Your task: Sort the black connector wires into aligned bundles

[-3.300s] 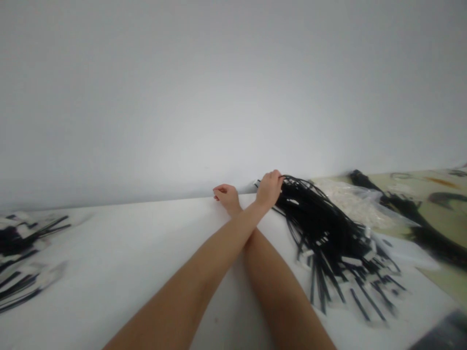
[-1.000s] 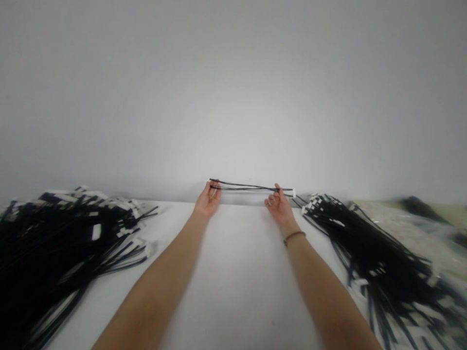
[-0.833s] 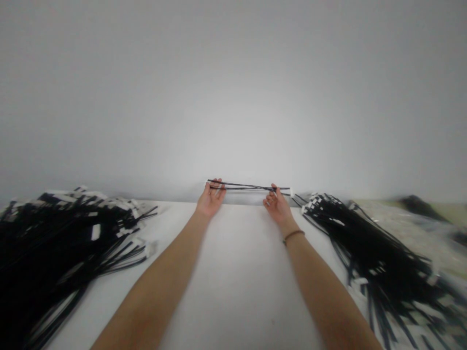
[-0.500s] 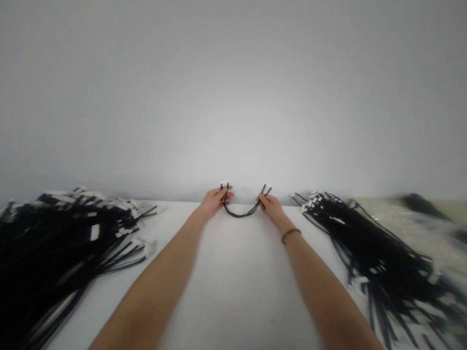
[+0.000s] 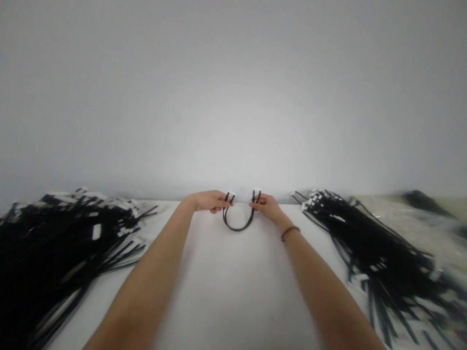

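Two narrow pinches hold the black cable [image 5: 238,229] near its ends: your left hand [image 5: 208,200] at one, your right hand [image 5: 269,206] at the other, its U-shaped middle between them over the white table [image 5: 233,287].

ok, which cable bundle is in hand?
The U-shaped cable bundle, pinched by left hand and right hand; others lie in the left pile and right pile.

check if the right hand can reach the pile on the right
Probably yes: nothing shows between the right hand and that pile, but the hand pinches a cable near one end and might need to let go.
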Motion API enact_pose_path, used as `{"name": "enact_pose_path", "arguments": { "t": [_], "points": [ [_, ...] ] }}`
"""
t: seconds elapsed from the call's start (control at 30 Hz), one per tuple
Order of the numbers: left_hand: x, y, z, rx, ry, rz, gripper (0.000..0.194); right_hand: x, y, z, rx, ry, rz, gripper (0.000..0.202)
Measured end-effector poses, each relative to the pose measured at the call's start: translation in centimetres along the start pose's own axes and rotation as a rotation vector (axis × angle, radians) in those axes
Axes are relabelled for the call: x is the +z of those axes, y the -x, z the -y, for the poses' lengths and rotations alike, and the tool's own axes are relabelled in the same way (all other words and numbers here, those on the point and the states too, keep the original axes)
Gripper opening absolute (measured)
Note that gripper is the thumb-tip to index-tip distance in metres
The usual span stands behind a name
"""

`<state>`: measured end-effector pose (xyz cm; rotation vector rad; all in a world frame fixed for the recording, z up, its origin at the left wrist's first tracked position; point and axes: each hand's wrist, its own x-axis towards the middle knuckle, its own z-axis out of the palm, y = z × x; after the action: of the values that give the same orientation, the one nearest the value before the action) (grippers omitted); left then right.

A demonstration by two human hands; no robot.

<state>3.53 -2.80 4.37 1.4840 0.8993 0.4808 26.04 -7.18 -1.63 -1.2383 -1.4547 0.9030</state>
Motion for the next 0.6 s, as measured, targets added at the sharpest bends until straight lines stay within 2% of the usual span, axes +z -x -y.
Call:
{"name": "enact_pose_path", "arguments": {
  "t": [0.07,0.1,0.13,0.23,0.37,0.47,0.6],
  "points": [
    [-0.7,1.0,-0.7,-0.04,0.106,-0.109,0.015,0.0,0.1,0.1,-0.001,0.053,-0.018,0.034],
    [-0.7,1.4,-0.9,-0.059,0.153,-0.126,0.015,0.0,0.2,0.2,-0.001,0.074,-0.021,0.035],
    [-0.6,1.6,-1.0,-0.088,0.185,-0.103,0.016,0.0,0.3,0.3,-0.001,0.085,-0.018,0.036],
    [-0.1,1.4,-0.9,-0.153,0.169,0.088,0.022,-0.1,0.5,0.4,0.013,0.057,0.039,0.038],
    [0.1,0.2,0.1,-0.047,-0.054,0.264,0.023,-0.3,0.6,0.5,0.057,-0.036,0.17,0.038],
    [0.1,-0.8,1.0,0.029,-0.16,0.297,0.028,-0.5,0.6,0.7,0.104,-0.045,0.242,0.04],
    [1.0,-1.9,2.4,0.085,-0.1,0.222,0.035,-0.6,0.6,0.9,0.154,-0.057,0.268,0.039]
  ]
}}
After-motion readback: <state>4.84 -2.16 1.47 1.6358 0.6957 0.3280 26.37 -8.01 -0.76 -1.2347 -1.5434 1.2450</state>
